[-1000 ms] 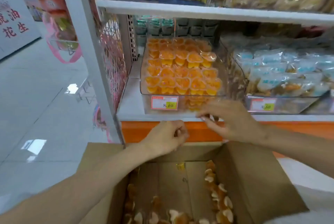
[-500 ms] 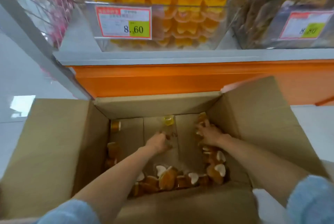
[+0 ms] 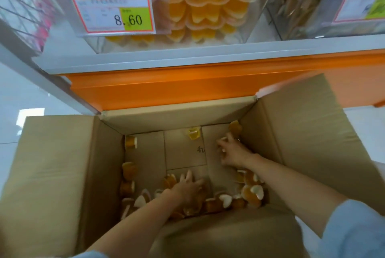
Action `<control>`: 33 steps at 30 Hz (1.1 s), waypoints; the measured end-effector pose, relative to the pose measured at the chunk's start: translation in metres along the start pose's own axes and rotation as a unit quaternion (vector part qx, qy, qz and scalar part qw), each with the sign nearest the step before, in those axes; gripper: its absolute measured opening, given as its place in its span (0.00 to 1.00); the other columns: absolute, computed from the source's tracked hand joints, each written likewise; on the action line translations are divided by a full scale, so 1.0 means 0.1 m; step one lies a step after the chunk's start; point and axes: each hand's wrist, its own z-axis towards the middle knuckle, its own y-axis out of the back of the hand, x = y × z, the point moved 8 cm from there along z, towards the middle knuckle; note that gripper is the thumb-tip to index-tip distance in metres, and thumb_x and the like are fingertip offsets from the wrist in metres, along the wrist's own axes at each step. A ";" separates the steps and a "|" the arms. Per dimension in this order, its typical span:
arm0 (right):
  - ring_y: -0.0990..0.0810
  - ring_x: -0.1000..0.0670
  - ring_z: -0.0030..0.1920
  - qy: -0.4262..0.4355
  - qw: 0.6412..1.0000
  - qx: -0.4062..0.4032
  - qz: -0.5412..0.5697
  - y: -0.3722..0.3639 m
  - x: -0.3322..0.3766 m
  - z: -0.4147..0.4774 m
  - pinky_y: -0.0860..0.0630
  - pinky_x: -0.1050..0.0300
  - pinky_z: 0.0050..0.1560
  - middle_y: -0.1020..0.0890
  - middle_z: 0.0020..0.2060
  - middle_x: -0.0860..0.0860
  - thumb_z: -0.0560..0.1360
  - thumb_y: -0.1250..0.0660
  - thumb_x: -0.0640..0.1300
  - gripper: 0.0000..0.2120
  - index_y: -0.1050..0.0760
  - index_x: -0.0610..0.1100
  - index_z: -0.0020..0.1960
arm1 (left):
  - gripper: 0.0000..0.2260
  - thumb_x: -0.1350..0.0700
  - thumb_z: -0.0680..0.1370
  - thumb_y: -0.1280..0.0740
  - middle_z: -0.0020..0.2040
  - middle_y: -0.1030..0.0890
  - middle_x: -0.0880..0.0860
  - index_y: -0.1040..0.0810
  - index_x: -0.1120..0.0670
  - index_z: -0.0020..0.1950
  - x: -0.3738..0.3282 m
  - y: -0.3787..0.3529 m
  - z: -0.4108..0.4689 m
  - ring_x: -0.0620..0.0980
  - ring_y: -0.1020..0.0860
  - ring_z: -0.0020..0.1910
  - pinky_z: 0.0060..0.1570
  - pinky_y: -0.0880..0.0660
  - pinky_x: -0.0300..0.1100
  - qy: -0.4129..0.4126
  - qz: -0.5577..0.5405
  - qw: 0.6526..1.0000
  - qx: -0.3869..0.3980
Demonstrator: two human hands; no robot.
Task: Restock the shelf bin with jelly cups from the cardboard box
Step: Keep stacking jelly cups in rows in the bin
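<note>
– Pale shop floor [image 3: 25, 91] shows at 9 o'clock, and an orange shelf base [image 3: 187, 89] runs behind the cardboard box [image 3: 54, 164]. Where are the jelly cups [image 3: 218, 200]?

– In two places. The shelf bin [image 3: 257, 26], clear-walled with a price tag [image 3: 112, 10] on its front, sits at 12 o'clock above the box and shows stacked yellow-orange cups. Inside the box, loose cups are heaped along the 6 o'clock wall and a few line the 9 o'clock wall. Much of the box floor is bare.

– And the hands?

– Both are down inside. The left hand [image 3: 187, 189] lies on the near heap at 6 o'clock, its fingers straight and slightly spread, not wrapped round any cup. The right hand [image 3: 233, 153] is at 2 o'clock. Its fingers are curled, but whether they pinch a cup cannot be told.

– What does the next grab turn on?

– Probably on which hand is closer. A corner cup [image 3: 235, 128] lies tipped on its side just beyond the right fingers, at 1 o'clock from them. A lone yellow cup [image 3: 193, 133] sits at 11 o'clock from that hand, well apart from the left. So the far cups look like the right hand's work, and the heap the left's.
</note>
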 end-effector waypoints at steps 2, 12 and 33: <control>0.35 0.39 0.67 0.026 0.999 -0.009 0.036 0.07 0.13 -0.02 0.31 0.52 0.64 0.48 0.71 0.45 0.71 0.30 0.46 0.28 0.35 0.52 0.68 | 0.29 0.55 0.77 0.35 0.73 0.46 0.60 0.44 0.52 0.75 -0.02 0.06 -0.07 0.64 0.47 0.73 0.70 0.43 0.53 -0.002 -0.042 0.998 -0.039; 0.29 0.46 0.57 0.090 0.987 0.014 0.131 0.69 0.82 -0.47 0.25 0.61 0.41 0.35 0.60 0.48 0.74 0.32 0.48 0.12 0.32 0.55 0.55 | 0.12 0.61 0.75 0.33 0.47 0.23 0.51 0.25 0.56 0.59 0.09 0.75 -0.75 0.44 0.25 0.44 0.36 0.27 0.30 -0.012 -0.217 0.963 -0.161; 0.33 0.50 0.58 0.245 0.894 -0.373 0.029 4.00 2.24 -2.22 0.31 0.59 0.59 0.33 0.60 0.47 0.66 0.26 0.47 0.22 0.29 0.55 0.57 | 0.10 0.62 0.72 0.28 0.35 0.26 0.52 0.29 0.54 0.38 -0.21 3.65 -3.75 0.48 0.26 0.34 0.37 0.23 0.43 -0.126 -0.396 0.732 -0.540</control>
